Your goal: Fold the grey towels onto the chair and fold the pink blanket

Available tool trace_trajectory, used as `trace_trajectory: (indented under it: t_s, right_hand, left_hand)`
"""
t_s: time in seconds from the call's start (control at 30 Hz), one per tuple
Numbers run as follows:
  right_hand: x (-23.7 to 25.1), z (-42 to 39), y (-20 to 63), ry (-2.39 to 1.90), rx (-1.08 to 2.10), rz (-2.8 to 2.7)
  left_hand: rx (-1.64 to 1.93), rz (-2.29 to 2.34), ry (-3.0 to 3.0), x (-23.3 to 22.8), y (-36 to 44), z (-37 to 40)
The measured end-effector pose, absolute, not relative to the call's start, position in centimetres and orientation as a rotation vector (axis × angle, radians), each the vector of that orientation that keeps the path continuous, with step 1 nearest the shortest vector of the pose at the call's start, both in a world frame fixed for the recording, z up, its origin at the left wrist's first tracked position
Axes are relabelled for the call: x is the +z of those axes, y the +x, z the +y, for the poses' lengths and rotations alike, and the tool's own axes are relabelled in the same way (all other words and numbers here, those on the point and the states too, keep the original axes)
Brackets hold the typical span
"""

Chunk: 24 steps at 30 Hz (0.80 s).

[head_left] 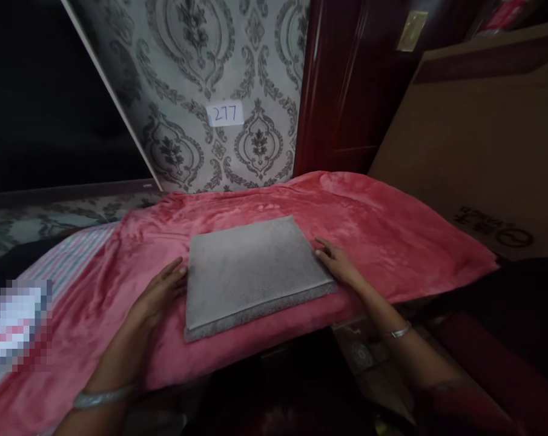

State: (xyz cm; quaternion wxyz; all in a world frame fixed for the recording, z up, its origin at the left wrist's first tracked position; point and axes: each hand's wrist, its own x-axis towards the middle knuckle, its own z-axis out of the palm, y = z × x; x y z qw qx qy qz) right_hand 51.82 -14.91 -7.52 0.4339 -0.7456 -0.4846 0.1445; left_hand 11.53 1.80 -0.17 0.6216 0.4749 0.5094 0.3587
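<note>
A flat, rectangular grey plush pad, much like a seat cushion, lies on a pink plush blanket. Its front side shows a thick edge below a straight seam. At the pad's left edge is my left hand, fingers stretched out; whether the fingertips touch the pad I cannot tell. My right hand rests against the right edge, fingers extended and thumb side toward the pad. Neither hand grips anything. Each wrist wears a silvery bracelet.
A large dark screen stands at the left, and a big cardboard box at the right. Behind are patterned wallpaper with a paper label reading 277 and a dark red door. A striped cloth shows at left.
</note>
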Motion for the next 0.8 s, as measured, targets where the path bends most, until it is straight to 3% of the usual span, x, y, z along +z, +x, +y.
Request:
trace_trajectory:
  t_s: [0.27, 0.43, 0.7, 0.8]
  right_hand:
    - [-6.0, -11.2, 51.1, -1.958, 0.474, -1.167]
    - [-6.3, -10.3, 50.5, -1.773, 0.503, -1.121]
    - [-4.5, -9.5, 49.2, -1.47, 0.376, -1.127]
    - [-5.9, -8.9, 48.2, -1.515, 0.418, -1.109]
  left_hand:
    - [0.829, 1.13, 1.222, -0.9, 13.8, 3.5]
    - [0.889, 1.131, 1.466, -1.3, 15.0, 3.2]
    - [1.022, 1.065, 1.743, 1.9, 14.2, 5.8]
    - [0.892, 1.199, 1.751, 1.5, 13.3, 8.2]
